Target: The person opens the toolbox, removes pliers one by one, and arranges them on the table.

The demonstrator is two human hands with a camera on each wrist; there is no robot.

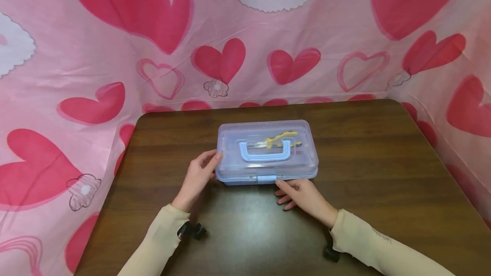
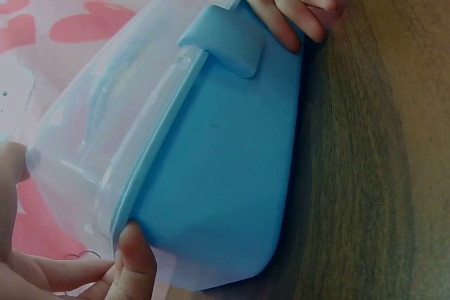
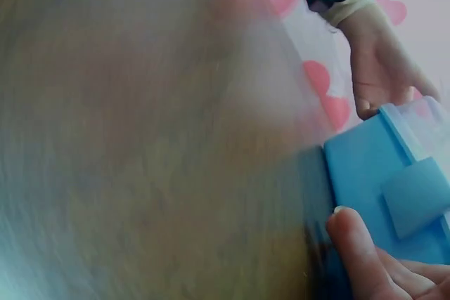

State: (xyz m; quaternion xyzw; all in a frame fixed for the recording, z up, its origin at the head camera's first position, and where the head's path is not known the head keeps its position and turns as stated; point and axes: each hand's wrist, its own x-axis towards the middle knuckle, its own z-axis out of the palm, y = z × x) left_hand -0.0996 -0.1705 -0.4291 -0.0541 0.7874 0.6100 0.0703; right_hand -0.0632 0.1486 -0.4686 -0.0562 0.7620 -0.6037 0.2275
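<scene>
A plastic storage box [image 1: 230, 169] with a clear lid, blue base and folded-down blue handle [image 1: 264, 157] sits on the table, its lid down. Through the lid shows a tool with yellow handles [image 1: 285, 135] and a metal end. My left hand [image 1: 197, 176] grips the box's left end, thumb on the lid and fingertips at the rim, as the left wrist view shows. At the front, the blue latch [image 2: 228, 40] lies flat against the base. My right hand [image 1: 303, 197] has its thumb at the latch's right edge, its other fingers loosely extended below.
The brown wooden table [image 1: 364, 152] has rounded back corners. Pink cloth [image 1: 257, 29] printed with hearts hangs behind it and at both sides. Dark wrist devices [image 1: 331, 252] sit at both sleeve cuffs.
</scene>
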